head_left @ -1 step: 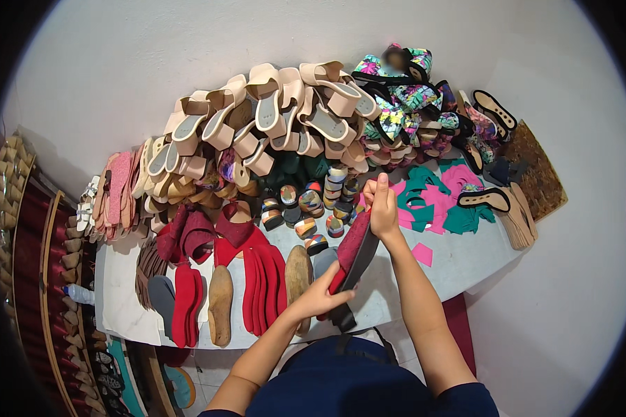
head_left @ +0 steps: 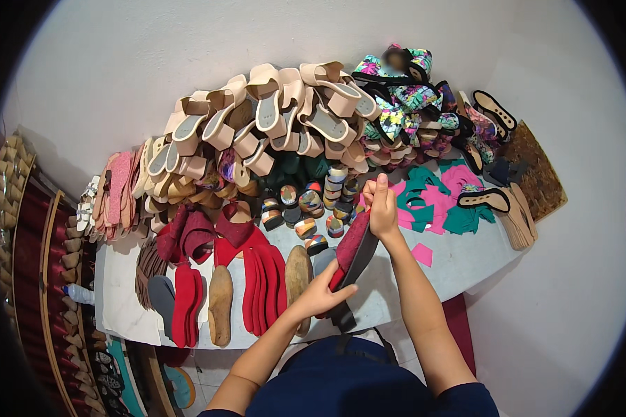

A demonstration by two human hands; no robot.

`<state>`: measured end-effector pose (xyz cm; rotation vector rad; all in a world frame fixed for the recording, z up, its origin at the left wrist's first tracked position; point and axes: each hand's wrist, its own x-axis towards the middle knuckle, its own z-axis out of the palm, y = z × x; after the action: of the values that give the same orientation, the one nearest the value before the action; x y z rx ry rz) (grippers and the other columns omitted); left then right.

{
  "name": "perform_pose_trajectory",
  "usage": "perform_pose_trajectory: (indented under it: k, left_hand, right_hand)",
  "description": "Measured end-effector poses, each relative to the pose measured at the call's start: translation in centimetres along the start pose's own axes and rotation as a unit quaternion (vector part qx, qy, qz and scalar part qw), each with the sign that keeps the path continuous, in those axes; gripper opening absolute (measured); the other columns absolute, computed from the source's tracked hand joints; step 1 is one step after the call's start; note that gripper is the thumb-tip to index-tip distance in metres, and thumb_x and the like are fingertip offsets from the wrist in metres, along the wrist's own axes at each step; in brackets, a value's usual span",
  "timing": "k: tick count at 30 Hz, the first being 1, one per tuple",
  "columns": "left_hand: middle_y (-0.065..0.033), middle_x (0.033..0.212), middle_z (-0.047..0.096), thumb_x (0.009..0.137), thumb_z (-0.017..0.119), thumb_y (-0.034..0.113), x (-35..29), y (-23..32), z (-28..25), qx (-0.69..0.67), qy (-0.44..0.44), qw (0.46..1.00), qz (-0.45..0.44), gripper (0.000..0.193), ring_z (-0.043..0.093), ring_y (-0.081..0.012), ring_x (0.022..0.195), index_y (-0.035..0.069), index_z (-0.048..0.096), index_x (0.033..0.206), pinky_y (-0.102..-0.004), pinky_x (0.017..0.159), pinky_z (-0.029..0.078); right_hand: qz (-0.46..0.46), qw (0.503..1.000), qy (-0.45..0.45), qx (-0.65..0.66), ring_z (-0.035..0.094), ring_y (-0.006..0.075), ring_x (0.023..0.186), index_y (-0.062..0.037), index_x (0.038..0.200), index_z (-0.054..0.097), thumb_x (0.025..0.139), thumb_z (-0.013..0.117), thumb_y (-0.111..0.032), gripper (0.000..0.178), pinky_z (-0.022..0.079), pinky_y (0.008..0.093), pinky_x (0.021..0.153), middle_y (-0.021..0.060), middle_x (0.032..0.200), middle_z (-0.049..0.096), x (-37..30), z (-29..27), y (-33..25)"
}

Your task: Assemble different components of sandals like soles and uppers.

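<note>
A maroon and red sandal with a dark grey sole [head_left: 363,258] is held on a slant above the table's front edge. Its upper end is in my right hand [head_left: 384,214], thumb pointing up and fingers wrapped round it. Lower down, my left hand [head_left: 321,293] grips its side, with the thumb lying across the sole. On the table to the left lie a wooden shoe last [head_left: 220,306], a second last [head_left: 299,278] partly behind my left hand, red insoles [head_left: 263,292], another red pair [head_left: 186,306] and a grey sole [head_left: 161,299]. Maroon uppers [head_left: 198,236] rest behind them.
Beige heeled sandals [head_left: 268,111] are piled along the wall, with flower-patterned ones [head_left: 410,97] to their right. Multicoloured heel blocks [head_left: 311,201] stand mid-table. Green and pink scraps [head_left: 424,198] lie right, near a brown board [head_left: 532,170]. Shelves of lasts [head_left: 73,278] stand left.
The sandal and my left hand have shifted very slightly. My right hand and everything on the table look the same.
</note>
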<state>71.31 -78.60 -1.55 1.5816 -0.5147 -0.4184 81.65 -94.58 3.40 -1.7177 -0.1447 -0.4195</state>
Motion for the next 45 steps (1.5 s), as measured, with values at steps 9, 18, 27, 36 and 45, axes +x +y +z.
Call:
perform_pose_trajectory:
  k: [9,18,27,36,45]
  left_hand:
    - [-0.0202,0.063,0.056,0.081,0.052,0.018,-0.1,3.2,1.1,0.184,0.092,0.977,-0.057,0.041,0.056,-0.0355,0.056,0.005,0.037,0.118,-0.0379,0.052,0.042]
    - [-0.0214,0.066,0.057,0.080,0.052,0.015,0.0,1.9,0.7,0.221,0.089,0.971,-0.024,0.045,0.056,-0.0381,0.059,0.003,0.033,0.119,-0.0393,0.053,0.043]
    - [-0.0191,0.077,0.059,0.078,0.050,0.009,-0.5,2.6,-0.5,0.194,-0.021,0.981,-0.024,0.047,0.056,-0.0306,0.054,0.002,0.024,0.117,-0.0378,0.054,0.044]
    - [-0.0108,0.095,0.053,0.074,0.045,-0.001,-1.7,-2.3,0.7,0.000,-0.026,0.999,0.034,0.057,0.053,-0.0161,0.057,0.007,0.018,0.124,-0.0271,0.048,0.043]
    - [-0.0117,0.107,0.044,0.068,0.045,-0.008,-3.4,-4.5,0.5,-0.162,-0.042,0.984,-0.056,0.077,0.051,-0.0173,0.091,0.015,0.007,0.131,-0.0254,0.070,0.043]
  right_hand:
    - [-0.025,0.998,0.009,-0.050,0.027,0.0093,0.045,-0.0064,0.052,0.026,0.090,0.012,-0.046,0.057,0.023,0.0249,0.043,-0.0008,0.048,0.027,-0.1,0.0,-0.2]
    - [-0.019,0.998,0.021,-0.048,0.028,0.0082,0.044,-0.0076,0.052,0.026,0.090,0.014,-0.046,0.055,0.022,0.0243,0.042,-0.0013,0.047,0.028,0.0,0.4,0.0]
    - [0.014,0.999,0.020,-0.024,0.029,0.0090,0.044,-0.0073,0.052,0.027,0.090,0.015,-0.045,0.055,0.024,0.0246,0.042,-0.0006,0.047,0.028,0.0,0.1,0.8]
    - [0.086,0.996,0.024,-0.023,0.030,0.0132,0.044,-0.0045,0.052,0.031,0.091,0.016,-0.042,0.056,0.024,0.0307,0.043,0.0022,0.045,0.030,-0.5,0.1,4.6]
    - [0.107,0.994,-0.005,-0.016,0.029,0.0096,0.043,-0.0076,0.052,0.027,0.090,0.015,-0.045,0.055,0.025,0.0254,0.042,-0.0011,0.047,0.027,-1.8,2.4,5.3]
